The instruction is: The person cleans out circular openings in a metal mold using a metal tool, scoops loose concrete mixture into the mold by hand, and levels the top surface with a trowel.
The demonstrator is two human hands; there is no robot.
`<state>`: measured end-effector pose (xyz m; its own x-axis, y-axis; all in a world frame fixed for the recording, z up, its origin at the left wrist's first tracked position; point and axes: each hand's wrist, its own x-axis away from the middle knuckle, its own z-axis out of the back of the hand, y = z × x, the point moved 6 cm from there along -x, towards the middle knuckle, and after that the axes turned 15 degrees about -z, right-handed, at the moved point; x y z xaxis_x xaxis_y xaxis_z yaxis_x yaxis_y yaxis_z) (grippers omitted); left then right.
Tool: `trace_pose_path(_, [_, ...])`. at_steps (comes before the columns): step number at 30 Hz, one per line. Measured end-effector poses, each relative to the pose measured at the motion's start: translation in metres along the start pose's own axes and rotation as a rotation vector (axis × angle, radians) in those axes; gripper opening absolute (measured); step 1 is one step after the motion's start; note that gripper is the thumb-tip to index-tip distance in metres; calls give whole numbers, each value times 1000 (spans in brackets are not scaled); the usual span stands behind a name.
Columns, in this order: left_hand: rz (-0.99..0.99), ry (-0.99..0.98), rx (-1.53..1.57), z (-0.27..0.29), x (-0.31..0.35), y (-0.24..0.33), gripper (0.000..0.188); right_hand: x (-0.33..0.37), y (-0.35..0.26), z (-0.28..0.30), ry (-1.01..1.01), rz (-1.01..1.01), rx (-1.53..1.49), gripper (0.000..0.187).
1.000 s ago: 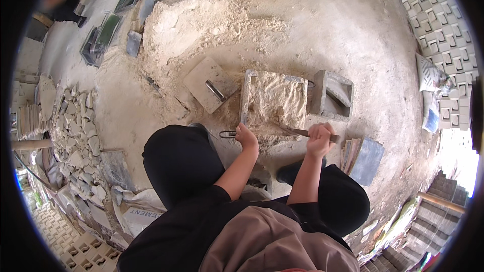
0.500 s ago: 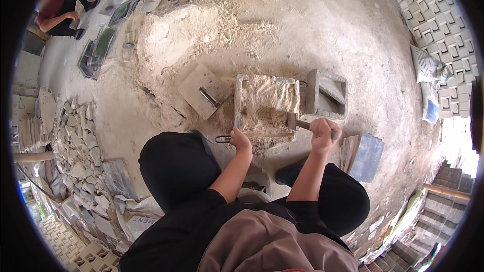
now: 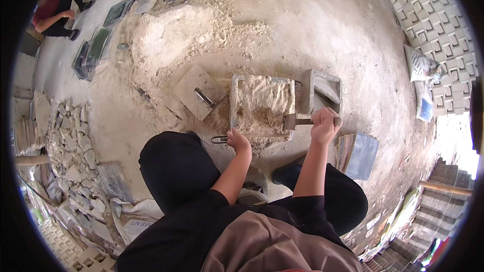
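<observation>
A rectangular mould [image 3: 233, 103], filled with rough, pale sandy mix, lies on the floor in front of me. My left hand [image 3: 239, 141] is closed on its near left corner, beside a metal loop handle [image 3: 219, 140]. In my right hand [image 3: 324, 125] is a hammer [image 3: 302, 121], gripped by its handle. The hammer's head is at the mould's near right side; whether it touches the edge I cannot tell. Left of the mould lies a square board [image 3: 189, 88] with a metal bar handle [image 3: 205, 97].
A grey box [image 3: 307, 90] with a slab piece inside stands right of the mould. Stacked plates [image 3: 364, 156] lie by my right knee. Pale powder [image 3: 166, 40] is heaped beyond, broken stones [image 3: 75, 146] lie left. A person [image 3: 50, 7] sits at the far left.
My right hand has risen slightly, and the hammer's handle has swung to nearly level. My left hand stays at the mould's corner. The whole view has shifted slightly.
</observation>
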<state>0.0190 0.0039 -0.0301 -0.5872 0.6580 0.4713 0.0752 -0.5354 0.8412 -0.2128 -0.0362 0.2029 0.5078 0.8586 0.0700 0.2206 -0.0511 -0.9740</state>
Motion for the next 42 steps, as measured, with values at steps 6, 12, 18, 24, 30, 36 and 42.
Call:
trace_pose_path(6, [3, -5, -59, -2, 4, 8, 54, -18, 7, -6, 75, -90, 78, 33])
trace_pose_path(12, [40, -23, -46, -5, 9, 3, 56, -19, 9, -2, 142, -104, 91, 33])
trace_pose_path(18, [17, -48, -87, -6, 4, -3, 58, -5, -2, 0, 137, -14, 112, 32])
trace_pose_path(24, [20, -22, 7, -7, 9, 3, 57, -3, -3, 0, 99, 68, 152, 31])
trace_pose_path(30, [31, -28, -44, -4, 8, 7, 58, 14, 2, -12, 60, 25, 194, 29])
trace_pose_path(36, [35, -26, -25, -4, 12, 10, 59, 0, 16, -22, 59, -71, 265, 28])
trace_pose_path(42, [44, -74, -42, -4, 11, 6, 61, -2, 9, -20, 110, -45, 268, 31])
